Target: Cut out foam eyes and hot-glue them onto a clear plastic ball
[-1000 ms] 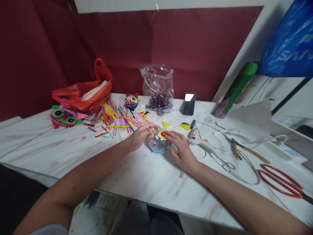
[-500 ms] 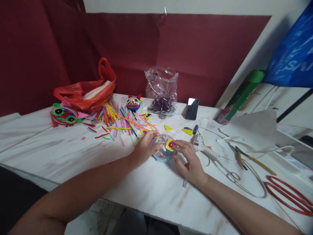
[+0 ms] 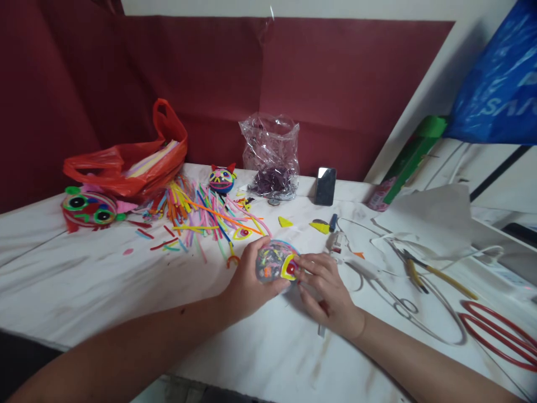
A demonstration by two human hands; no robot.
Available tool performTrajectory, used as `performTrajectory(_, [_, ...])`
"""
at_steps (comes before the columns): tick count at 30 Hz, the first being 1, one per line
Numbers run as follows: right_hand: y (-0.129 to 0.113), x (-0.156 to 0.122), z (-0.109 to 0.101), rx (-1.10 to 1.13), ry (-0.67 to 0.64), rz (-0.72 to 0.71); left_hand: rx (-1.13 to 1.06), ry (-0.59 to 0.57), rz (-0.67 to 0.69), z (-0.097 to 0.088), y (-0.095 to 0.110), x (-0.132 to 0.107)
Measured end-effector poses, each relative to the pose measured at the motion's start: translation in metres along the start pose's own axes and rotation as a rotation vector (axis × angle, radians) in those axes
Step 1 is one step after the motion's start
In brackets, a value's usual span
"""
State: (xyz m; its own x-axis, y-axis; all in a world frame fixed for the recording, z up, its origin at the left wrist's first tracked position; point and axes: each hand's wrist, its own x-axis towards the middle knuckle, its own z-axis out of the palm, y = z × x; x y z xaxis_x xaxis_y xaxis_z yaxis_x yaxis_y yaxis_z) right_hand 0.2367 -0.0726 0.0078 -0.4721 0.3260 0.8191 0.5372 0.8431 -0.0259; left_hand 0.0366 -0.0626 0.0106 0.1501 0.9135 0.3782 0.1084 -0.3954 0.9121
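Flanking the ball (image 3: 271,263) lie strips (image 3: 201,210), scissors (image 3: 394,299), perhaps a glue gun (image 3: 342,249).

Cannot see the near side of the clear ball (image 3: 272,262), wrapped by the left hand (image 3: 247,288). Cannot tell whether the right hand (image 3: 329,291) pinches the yellow patch (image 3: 288,267) or only presses it. Too small to read: coloured bits inside the ball, purple pieces in the clear bag (image 3: 271,151). Mostly covered by red bag (image 3: 126,162): sheets inside. Cut off at bottom edge: both forearms. Cut off at right edge: blue bag (image 3: 499,84), red rings (image 3: 499,336). Mostly under right wrist, unnameable: white strip (image 3: 321,330). Only glare on phone (image 3: 325,186).
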Motion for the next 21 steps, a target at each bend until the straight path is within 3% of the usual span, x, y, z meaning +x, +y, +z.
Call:
performTrajectory(3, [0.0, 0.0, 0.0, -0.01, -0.006, -0.008, -0.013, -0.015, -0.004, -0.001, 0.002, 0.0])
performTrajectory(9, [0.001, -0.001, 0.0, 0.01, -0.002, -0.014, 0.089, 0.063, -0.01, 0.003, 0.0, 0.004])
performTrajectory(14, [-0.001, 0.002, -0.004, 0.012, -0.009, 0.022, 0.06, 0.025, -0.026, 0.004, -0.002, 0.007])
performTrajectory(17, [-0.002, 0.001, -0.005, 0.065, 0.038, 0.136, 0.075, 0.006, -0.017, 0.004, -0.003, 0.008])
performTrajectory(21, [0.009, -0.002, -0.002, 0.171, 0.187, 0.427, 0.177, -0.02, 0.027, 0.003, -0.001, 0.007])
